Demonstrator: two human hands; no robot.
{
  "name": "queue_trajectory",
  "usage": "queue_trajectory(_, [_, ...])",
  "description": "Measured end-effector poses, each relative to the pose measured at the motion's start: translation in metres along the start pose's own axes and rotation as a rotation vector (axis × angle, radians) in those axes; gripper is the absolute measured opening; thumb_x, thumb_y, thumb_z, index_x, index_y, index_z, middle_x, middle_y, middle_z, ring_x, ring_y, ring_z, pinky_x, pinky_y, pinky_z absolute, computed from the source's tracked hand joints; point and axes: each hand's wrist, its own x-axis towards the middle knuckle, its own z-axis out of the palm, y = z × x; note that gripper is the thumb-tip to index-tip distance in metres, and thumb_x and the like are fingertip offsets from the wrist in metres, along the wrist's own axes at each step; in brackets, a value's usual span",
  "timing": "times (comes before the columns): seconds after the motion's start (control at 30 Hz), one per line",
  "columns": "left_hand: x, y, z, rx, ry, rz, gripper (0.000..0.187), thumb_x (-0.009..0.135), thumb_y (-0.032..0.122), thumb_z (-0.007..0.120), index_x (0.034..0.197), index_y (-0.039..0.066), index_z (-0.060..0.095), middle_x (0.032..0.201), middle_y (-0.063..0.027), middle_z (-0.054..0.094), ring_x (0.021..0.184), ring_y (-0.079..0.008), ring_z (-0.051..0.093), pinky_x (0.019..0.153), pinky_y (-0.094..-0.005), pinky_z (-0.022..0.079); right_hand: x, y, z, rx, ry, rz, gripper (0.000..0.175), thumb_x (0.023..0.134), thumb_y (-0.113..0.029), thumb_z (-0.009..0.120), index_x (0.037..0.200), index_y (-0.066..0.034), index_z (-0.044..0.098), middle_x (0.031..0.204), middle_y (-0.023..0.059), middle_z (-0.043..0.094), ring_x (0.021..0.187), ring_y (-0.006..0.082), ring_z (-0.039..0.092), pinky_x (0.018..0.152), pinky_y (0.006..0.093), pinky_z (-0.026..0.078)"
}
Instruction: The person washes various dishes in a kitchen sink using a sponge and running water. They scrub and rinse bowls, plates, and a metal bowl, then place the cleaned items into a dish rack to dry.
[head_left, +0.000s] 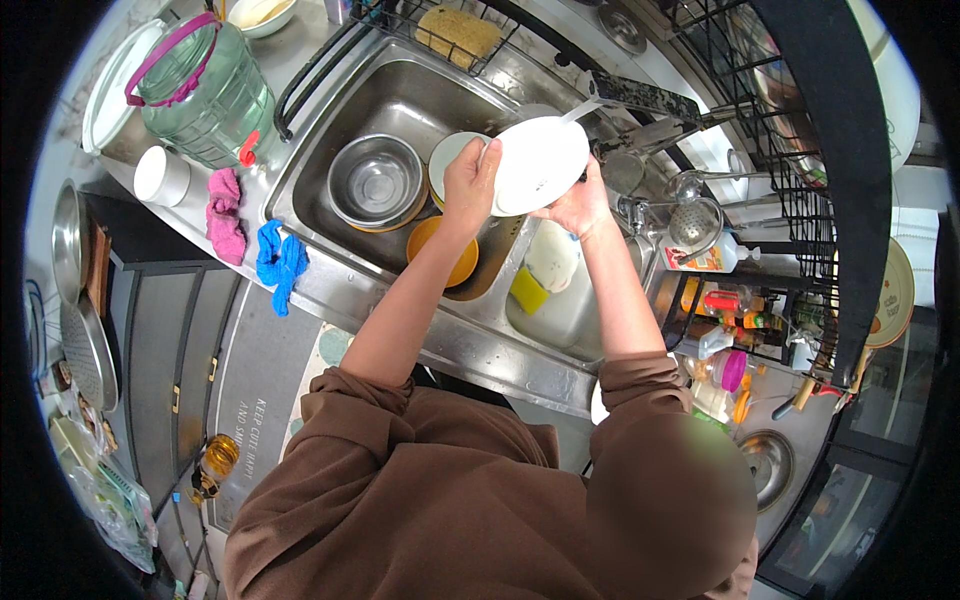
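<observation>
My left hand (471, 187) grips the left rim of a white dish (541, 163), its thumb on the near face. My right hand (580, 201) supports the dish from below at its right edge. The dish is tilted above the divider of a double steel sink. A pale streak, apparently water, runs between its top edge and a dark, worn faucet (645, 97). In the left basin (397, 86) are stacked steel bowls (375, 180), an orange bowl (457, 259) and a pale round dish (452, 154), partly hidden. The right basin holds a yellow-green sponge (529, 291) and a white patterned dish (553, 259).
Left of the sink stand a glass jar (210, 97) with a red tap and a white cup (161, 176), near pink (225, 217) and blue cloths (281, 262). A black wire rack (795, 225) with hanging ladles rises at right. A loofah-like sponge (457, 36) lies behind.
</observation>
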Motion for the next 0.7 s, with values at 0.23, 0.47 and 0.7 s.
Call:
queue_trajectory(0.23, [-0.004,0.01,0.002,0.282,0.197,0.058,0.043,0.096,0.031,0.034,0.074,-0.003,0.05,0.064,-0.0176,0.051,0.058,-0.0276,0.05,0.058,-0.0375,0.039,0.005,0.006,-0.004,-0.334,0.271,-0.273,0.049,0.09,-0.044,0.039,0.125,-0.0101,0.044,0.118,0.0098,0.052,0.108,0.0278,0.05,0.086,0.0488,0.041])
queue_trajectory(0.47, [0.003,0.012,0.007,0.464,0.138,0.084,0.044,0.094,0.033,0.033,0.071,0.001,0.053,0.066,-0.0208,0.054,0.064,-0.0398,0.052,0.058,-0.0455,0.038,0.008,-0.032,0.026,-1.248,0.006,-0.84,0.021,0.087,-0.019,0.056,0.093,0.0001,0.062,0.086,0.0051,0.061,0.079,0.0086,0.053,0.07,0.023,0.042])
queue_trajectory(0.7, [0.024,0.016,-0.001,0.587,-0.039,0.139,0.045,0.094,0.035,0.034,0.075,0.002,0.058,0.072,-0.022,0.058,0.07,-0.0416,0.056,0.06,-0.047,0.041,-0.014,-0.067,0.073,-1.654,-0.222,-0.526,0.027,0.088,-0.022,0.056,0.1,0.0018,0.062,0.086,0.0038,0.063,0.079,0.0089,0.055,0.071,0.0258,0.045])
